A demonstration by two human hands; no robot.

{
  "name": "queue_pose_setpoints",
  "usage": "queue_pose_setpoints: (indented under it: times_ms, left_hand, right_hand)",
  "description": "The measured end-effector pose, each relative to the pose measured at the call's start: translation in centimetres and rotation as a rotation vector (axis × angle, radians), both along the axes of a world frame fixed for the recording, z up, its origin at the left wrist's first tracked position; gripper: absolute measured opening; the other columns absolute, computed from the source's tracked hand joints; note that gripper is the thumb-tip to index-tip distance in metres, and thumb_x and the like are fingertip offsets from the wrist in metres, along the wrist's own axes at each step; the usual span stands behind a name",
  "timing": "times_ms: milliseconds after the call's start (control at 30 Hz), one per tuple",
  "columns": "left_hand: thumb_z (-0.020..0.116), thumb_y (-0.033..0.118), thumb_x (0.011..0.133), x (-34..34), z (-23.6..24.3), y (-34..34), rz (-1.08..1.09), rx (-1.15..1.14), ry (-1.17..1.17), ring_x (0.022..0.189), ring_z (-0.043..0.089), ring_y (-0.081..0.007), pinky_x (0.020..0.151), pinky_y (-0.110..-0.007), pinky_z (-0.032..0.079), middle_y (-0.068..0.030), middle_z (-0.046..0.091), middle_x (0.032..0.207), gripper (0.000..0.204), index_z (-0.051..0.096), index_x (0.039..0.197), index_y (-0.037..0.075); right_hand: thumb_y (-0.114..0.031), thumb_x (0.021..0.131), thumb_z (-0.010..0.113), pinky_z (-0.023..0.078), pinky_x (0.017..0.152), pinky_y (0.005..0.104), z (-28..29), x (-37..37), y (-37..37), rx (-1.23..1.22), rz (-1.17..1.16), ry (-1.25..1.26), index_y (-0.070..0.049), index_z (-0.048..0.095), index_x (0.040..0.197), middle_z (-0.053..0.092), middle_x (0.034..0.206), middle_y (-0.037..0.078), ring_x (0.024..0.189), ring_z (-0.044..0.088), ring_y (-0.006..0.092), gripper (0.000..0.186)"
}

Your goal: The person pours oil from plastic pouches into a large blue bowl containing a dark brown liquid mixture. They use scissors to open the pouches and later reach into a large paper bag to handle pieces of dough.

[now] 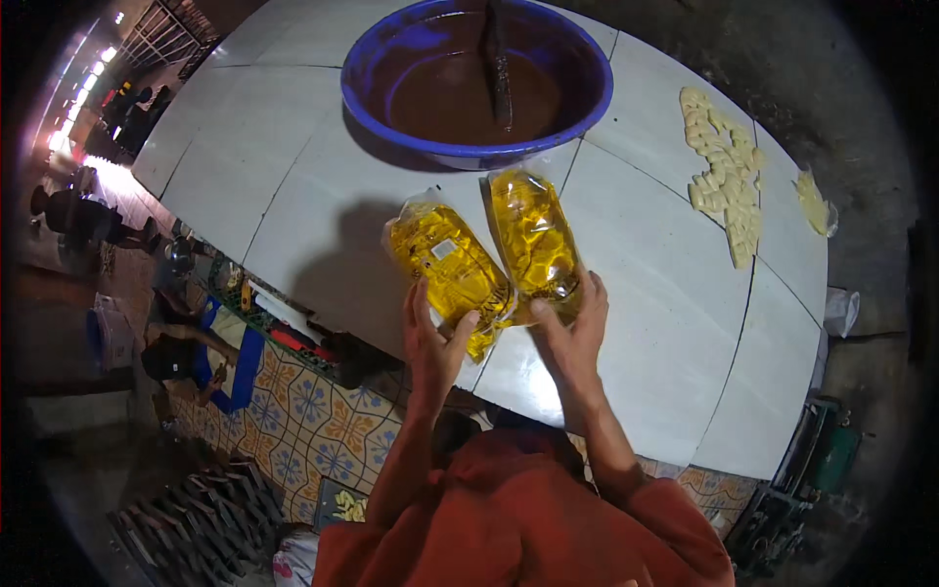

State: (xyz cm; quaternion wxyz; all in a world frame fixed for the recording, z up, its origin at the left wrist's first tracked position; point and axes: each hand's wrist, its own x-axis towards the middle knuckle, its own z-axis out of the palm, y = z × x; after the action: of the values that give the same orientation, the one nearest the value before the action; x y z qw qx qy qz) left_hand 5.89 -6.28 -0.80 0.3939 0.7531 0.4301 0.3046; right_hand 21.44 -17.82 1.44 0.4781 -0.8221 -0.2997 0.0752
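Two clear plastic pouches of yellow oil lie side by side on the white tiled counter [293, 166]. My left hand [433, 338] grips the near end of the left pouch [452, 262]. My right hand [575, 325] holds the near end of the right pouch [534, 240]. Both forearms come up from the lower edge in orange sleeves. Just beyond the pouches stands a big blue basin [391, 59] filled with brown liquid, a dark stick [499, 68] standing in it.
A patch of pale dough shapes [726, 171] lies on the counter at the right, with a small yellow bag [814, 203] past it. Below the counter's left edge are patterned floor tiles [313, 411], a shelf of tools and a metal rack [196, 519].
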Motion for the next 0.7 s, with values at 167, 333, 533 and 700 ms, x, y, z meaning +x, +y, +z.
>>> queue_pose_setpoints:
  times_ms: [167,333,533,700]
  left_hand:
    - [0.068,0.019,0.084,-0.1,-1.3,-0.3,-0.011,0.093,-0.020,0.126,0.039,-0.0390,0.104,-0.045,0.034,-0.0271,0.036,0.136,0.072,0.029,0.140,-0.004]
    - [0.053,0.026,0.093,1.6,-0.7,-2.3,-0.026,-0.021,-0.021,0.131,0.033,-0.0418,0.107,-0.044,0.031,-0.0288,0.032,0.139,0.063,0.026,0.142,-0.004]
    - [0.052,0.021,0.094,3.7,0.2,-3.5,-0.069,-0.094,-0.099,0.117,0.050,-0.0331,0.098,-0.039,0.040,-0.0276,0.040,0.135,0.061,0.026,0.141,-0.007]
    - [0.061,0.028,0.090,0.8,3.9,0.2,-0.213,-0.253,0.073,0.085,0.065,-0.0188,0.071,-0.028,0.053,-0.0192,0.061,0.116,0.052,0.046,0.133,0.002]
  right_hand:
    - [-0.058,0.067,0.075,0.031,0.097,0.0537,-2.5,-2.7,0.6,-0.183,0.094,-0.300,-0.011,0.043,0.135,0.027,0.139,0.032,0.123,0.035,0.0458,0.089]
    - [-0.053,0.070,0.074,0.040,0.086,0.0484,-2.8,-2.1,3.0,-0.110,0.110,-0.269,-0.010,0.053,0.122,0.042,0.125,0.025,0.108,0.049,0.0405,0.071]
    - [-0.024,0.084,0.067,0.045,0.048,0.0339,-2.8,-1.0,5.4,0.109,0.170,-0.395,-0.009,0.068,0.080,0.055,0.070,0.001,0.066,0.058,0.0193,0.015]
    - [-0.023,0.086,0.067,0.046,0.051,0.0315,-1.4,0.2,5.5,0.179,0.169,-0.077,0.000,0.067,0.081,0.058,0.058,0.009,0.048,0.056,0.0204,0.023]
